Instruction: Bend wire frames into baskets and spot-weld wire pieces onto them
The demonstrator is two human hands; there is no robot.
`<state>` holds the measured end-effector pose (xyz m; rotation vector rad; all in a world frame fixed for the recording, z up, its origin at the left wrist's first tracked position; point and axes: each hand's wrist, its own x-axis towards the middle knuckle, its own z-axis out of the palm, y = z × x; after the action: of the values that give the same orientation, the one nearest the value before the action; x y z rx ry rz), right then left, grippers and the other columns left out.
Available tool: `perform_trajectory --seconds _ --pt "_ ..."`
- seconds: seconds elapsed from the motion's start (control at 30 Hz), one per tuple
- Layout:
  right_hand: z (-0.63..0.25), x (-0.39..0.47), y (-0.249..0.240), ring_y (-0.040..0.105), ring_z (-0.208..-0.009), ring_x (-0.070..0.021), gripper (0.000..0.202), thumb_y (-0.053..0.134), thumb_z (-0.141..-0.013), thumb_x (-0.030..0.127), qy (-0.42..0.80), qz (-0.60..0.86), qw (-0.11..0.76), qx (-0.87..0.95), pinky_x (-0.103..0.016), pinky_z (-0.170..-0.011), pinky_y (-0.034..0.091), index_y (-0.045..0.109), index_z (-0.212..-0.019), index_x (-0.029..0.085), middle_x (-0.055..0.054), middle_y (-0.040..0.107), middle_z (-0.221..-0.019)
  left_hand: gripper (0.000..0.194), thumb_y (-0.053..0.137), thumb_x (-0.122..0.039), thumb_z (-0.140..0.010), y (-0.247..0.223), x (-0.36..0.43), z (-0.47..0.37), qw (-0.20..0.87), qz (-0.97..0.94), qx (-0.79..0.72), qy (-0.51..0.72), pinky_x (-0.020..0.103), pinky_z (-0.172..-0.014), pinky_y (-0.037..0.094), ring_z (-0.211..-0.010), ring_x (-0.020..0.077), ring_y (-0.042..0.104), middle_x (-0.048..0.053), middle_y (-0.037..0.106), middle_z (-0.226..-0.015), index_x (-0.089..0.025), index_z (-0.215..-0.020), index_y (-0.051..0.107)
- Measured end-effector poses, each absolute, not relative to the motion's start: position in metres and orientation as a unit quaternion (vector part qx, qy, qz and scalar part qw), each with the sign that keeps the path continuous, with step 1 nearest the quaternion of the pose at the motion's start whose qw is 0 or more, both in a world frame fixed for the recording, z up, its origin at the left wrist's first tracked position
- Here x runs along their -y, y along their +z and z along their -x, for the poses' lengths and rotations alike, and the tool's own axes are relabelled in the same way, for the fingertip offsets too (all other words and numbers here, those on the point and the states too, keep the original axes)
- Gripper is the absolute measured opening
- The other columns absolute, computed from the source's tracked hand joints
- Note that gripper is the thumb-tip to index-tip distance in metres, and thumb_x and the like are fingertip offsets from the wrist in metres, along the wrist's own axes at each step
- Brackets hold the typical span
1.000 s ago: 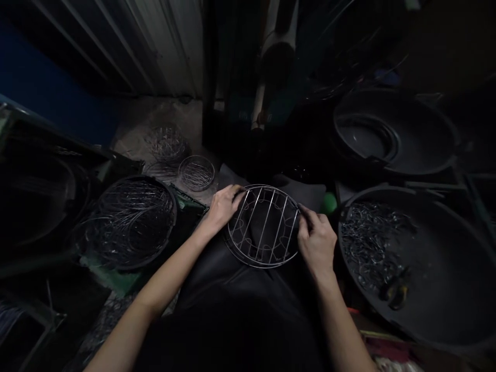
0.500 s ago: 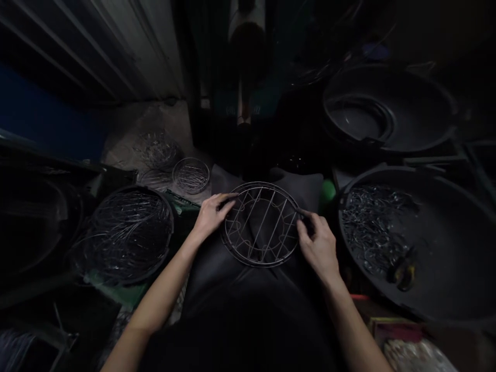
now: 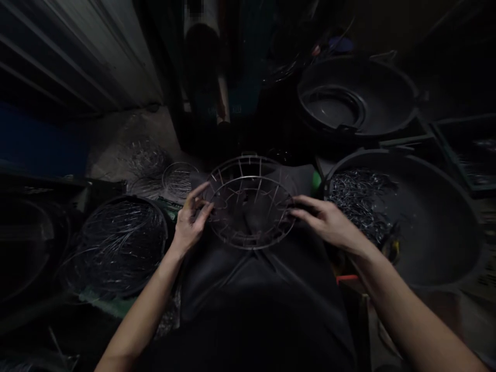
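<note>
Since the earlier frame, the wire rack [image 3: 248, 177] has changed tilt, so its two rings now show apart with short wires between them. It is located above the lap, over the dark apron [image 3: 248, 305]. Left hand [image 3: 189, 225]: thumb and finger gripping the near-left rim. Right hand [image 3: 329, 222]: fingertips gripping the opposite rim. Assembly status: rings and linking wires appear joined; whether any joint remains unfinished cannot be determined. To the left, a tub holds long wires [image 3: 124, 243]; to the right, a basin [image 3: 434, 232] holds short metal pieces [image 3: 356, 199] and a yellow-marked tool [image 3: 394, 251].
</note>
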<state>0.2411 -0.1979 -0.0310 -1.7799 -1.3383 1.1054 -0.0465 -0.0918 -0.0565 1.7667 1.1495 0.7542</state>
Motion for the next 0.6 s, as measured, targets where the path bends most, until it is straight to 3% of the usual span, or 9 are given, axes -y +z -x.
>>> perform_trajectory --seconds 0.1,0.2,0.3,0.43,0.53,0.6 --pt "-0.244 0.182 -0.030 0.064 -0.095 -0.0239 0.026 0.052 -0.084 0.031 0.295 0.642 0.301 0.641 -0.038 -0.088 0.050 0.068 -0.103 0.022 -0.006 0.069 -0.101 0.065 0.056 -0.033 -0.086 -0.072 0.095 0.057 0.437 -0.708 -0.457 0.315 0.031 -0.092 0.043 -0.083 0.0143 0.062 0.001 0.066 -0.082 -0.024 -0.143 0.025" --pt "-0.242 0.165 -0.044 0.066 -0.084 -0.0209 0.031 0.046 -0.084 0.017 0.258 0.576 0.219 0.744 -0.033 -0.076 0.053 0.065 -0.107 0.020 -0.007 0.069 -0.094 0.068 0.055 -0.037 -0.086 -0.096 0.098 0.068 0.457 -0.698 -0.483 0.267 0.036 -0.096 0.043 -0.097 0.0168 0.061 0.006 0.064 -0.105 -0.025 -0.144 0.022" --pt "-0.241 0.156 -0.058 0.066 -0.081 -0.0192 0.036 0.043 -0.085 0.011 0.219 0.556 0.150 0.788 -0.029 -0.069 0.052 0.062 -0.114 0.019 -0.007 0.067 -0.094 0.076 0.062 -0.044 -0.080 -0.095 0.092 0.066 0.357 -0.744 -0.487 0.286 0.042 -0.101 0.039 -0.117 0.0223 0.050 0.011 0.048 -0.129 -0.026 -0.143 0.024" --pt "-0.238 0.157 -0.061 0.065 -0.082 -0.0167 0.043 0.043 -0.082 0.005 0.198 0.556 0.120 0.798 -0.025 -0.069 0.051 0.060 -0.117 0.021 -0.005 0.067 -0.097 0.097 0.070 -0.051 -0.069 -0.055 0.060 0.032 0.251 -0.887 -0.333 0.200 0.049 -0.108 0.027 -0.132 0.0324 0.026 0.014 0.026 -0.144 -0.024 -0.146 0.018" --pt "-0.233 0.165 -0.055 0.065 -0.084 -0.0166 0.047 0.042 -0.081 0.003 0.193 0.578 0.129 0.783 -0.025 -0.069 0.051 0.059 -0.120 0.022 -0.005 0.065 -0.103 0.101 0.071 -0.047 -0.069 -0.031 0.032 0.002 0.250 -0.925 -0.266 0.104 0.052 -0.100 0.032 -0.123 0.0333 0.033 0.012 0.042 -0.131 -0.026 -0.147 0.012" --pt "-0.234 0.170 -0.055 0.063 -0.092 -0.0178 0.041 0.044 -0.085 0.010 0.173 0.605 0.189 0.754 -0.027 -0.076 0.051 0.059 -0.121 0.023 -0.006 0.063 -0.110 0.104 0.074 -0.043 -0.067 -0.026 0.020 -0.010 0.276 -0.922 -0.261 0.082 0.049 -0.096 0.037 -0.113 0.0307 0.037 0.010 0.051 -0.117 -0.025 -0.148 0.011"
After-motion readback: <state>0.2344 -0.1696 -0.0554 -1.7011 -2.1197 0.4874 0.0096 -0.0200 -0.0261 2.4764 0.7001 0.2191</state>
